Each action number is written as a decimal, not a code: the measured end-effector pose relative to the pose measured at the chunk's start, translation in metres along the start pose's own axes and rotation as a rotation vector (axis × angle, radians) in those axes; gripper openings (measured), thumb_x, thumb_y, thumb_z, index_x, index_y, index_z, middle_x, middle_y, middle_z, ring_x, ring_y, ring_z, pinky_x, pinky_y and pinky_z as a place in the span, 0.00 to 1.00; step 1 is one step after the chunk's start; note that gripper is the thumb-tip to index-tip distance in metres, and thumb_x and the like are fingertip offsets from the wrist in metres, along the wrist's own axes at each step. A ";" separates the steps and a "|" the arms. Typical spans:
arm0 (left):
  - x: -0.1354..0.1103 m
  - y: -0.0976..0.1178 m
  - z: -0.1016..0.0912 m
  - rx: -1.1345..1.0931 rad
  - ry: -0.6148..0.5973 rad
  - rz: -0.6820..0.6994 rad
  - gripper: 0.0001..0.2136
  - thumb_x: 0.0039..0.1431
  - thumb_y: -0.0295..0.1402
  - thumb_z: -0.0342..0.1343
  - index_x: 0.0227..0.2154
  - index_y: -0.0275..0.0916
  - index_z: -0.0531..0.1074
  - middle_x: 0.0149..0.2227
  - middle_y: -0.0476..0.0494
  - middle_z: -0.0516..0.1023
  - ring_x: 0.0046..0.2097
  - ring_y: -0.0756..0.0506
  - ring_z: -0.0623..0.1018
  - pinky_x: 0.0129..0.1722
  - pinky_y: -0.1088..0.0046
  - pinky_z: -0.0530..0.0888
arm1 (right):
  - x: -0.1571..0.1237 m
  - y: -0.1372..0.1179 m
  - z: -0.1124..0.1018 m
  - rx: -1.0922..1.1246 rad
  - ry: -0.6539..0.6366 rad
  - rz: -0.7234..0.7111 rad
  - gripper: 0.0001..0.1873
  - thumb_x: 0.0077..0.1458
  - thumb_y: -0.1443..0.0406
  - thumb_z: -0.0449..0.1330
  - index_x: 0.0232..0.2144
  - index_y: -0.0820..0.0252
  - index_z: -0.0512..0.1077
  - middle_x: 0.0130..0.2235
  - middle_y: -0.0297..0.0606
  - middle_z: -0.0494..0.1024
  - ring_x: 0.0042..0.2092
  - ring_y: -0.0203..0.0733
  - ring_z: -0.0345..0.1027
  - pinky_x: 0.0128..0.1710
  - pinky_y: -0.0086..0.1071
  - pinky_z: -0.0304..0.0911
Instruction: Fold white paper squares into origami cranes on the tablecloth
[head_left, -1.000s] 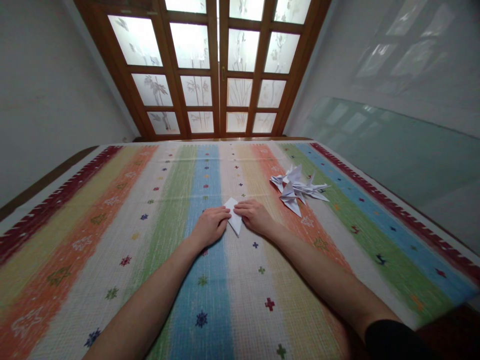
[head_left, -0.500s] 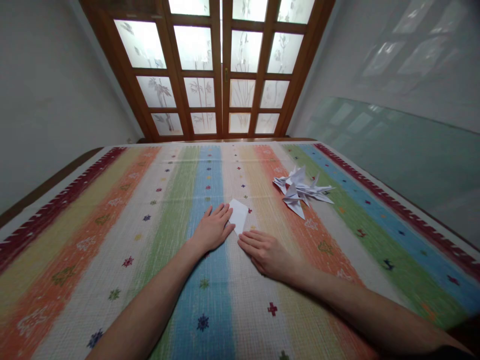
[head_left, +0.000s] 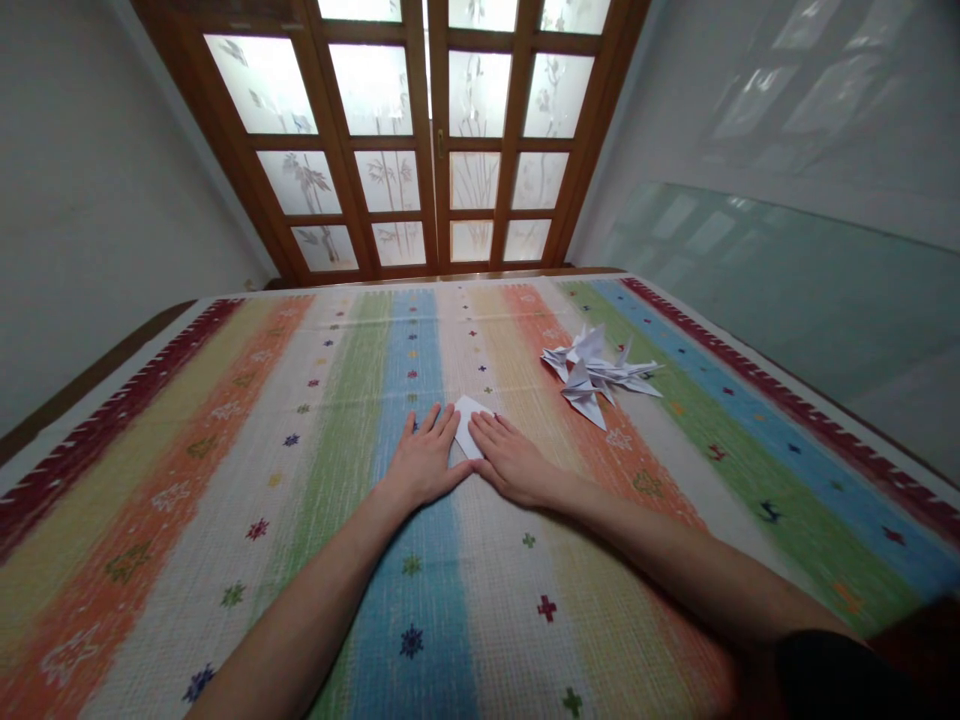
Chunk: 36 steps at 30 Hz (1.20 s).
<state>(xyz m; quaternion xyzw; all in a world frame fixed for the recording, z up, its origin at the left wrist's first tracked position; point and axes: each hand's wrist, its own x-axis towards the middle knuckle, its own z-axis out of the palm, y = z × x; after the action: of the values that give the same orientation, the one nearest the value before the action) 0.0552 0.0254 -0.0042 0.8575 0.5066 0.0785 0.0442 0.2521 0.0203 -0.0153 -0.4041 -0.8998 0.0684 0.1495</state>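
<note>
A small folded sheet of white paper (head_left: 466,432) lies on the striped tablecloth in front of me, a corner pointing away. My left hand (head_left: 426,455) rests flat along its left edge, fingers stretched out and slightly apart. On its right side lies my right hand (head_left: 510,455), fingers extended and covering part of the sheet. Both thumbs come together at the near end of the paper. The parts of the sheet beneath my fingers are hidden.
Several folded white paper cranes (head_left: 596,370) sit in a cluster to the right, beyond my right hand. The colourful striped tablecloth (head_left: 352,400) covers the table. Wooden glass-paned doors (head_left: 431,190) stand past the far edge, and a glass panel (head_left: 750,270) leans by the right wall.
My right hand has moved up and forward from the paper's near corner onto its right side. My left hand stays nearly in place at the left edge. The view has shifted slightly.
</note>
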 end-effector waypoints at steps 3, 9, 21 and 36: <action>-0.001 0.001 0.001 0.007 -0.007 0.003 0.35 0.63 0.53 0.43 0.65 0.35 0.54 0.67 0.32 0.54 0.68 0.33 0.54 0.64 0.43 0.50 | 0.012 0.016 0.000 -0.015 -0.131 -0.044 0.35 0.65 0.52 0.45 0.65 0.69 0.53 0.67 0.56 0.53 0.68 0.53 0.45 0.65 0.51 0.47; -0.002 0.002 0.003 0.027 -0.014 -0.013 0.30 0.66 0.45 0.38 0.65 0.32 0.53 0.68 0.32 0.53 0.69 0.34 0.53 0.65 0.43 0.49 | 0.041 0.034 -0.006 -0.060 -0.152 -0.048 0.45 0.59 0.43 0.49 0.65 0.71 0.52 0.67 0.59 0.51 0.68 0.56 0.44 0.66 0.53 0.42; -0.002 0.002 0.001 0.025 -0.046 -0.023 0.26 0.65 0.36 0.39 0.65 0.33 0.54 0.67 0.31 0.54 0.68 0.36 0.54 0.64 0.42 0.51 | -0.006 -0.001 -0.007 -0.042 -0.135 -0.101 0.36 0.63 0.52 0.49 0.65 0.70 0.53 0.67 0.56 0.52 0.69 0.55 0.42 0.67 0.52 0.43; -0.008 -0.002 -0.004 -0.171 0.158 -0.009 0.22 0.61 0.32 0.50 0.58 0.36 0.62 0.56 0.35 0.72 0.59 0.38 0.69 0.60 0.52 0.62 | -0.013 -0.013 -0.008 0.203 0.258 0.233 0.35 0.49 0.55 0.66 0.57 0.61 0.64 0.58 0.53 0.68 0.59 0.56 0.63 0.57 0.53 0.60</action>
<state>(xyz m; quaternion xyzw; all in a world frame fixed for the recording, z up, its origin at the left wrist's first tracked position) 0.0488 0.0193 -0.0015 0.8393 0.5040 0.1888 0.0776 0.2540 0.0023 -0.0075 -0.4939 -0.8088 0.1233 0.2946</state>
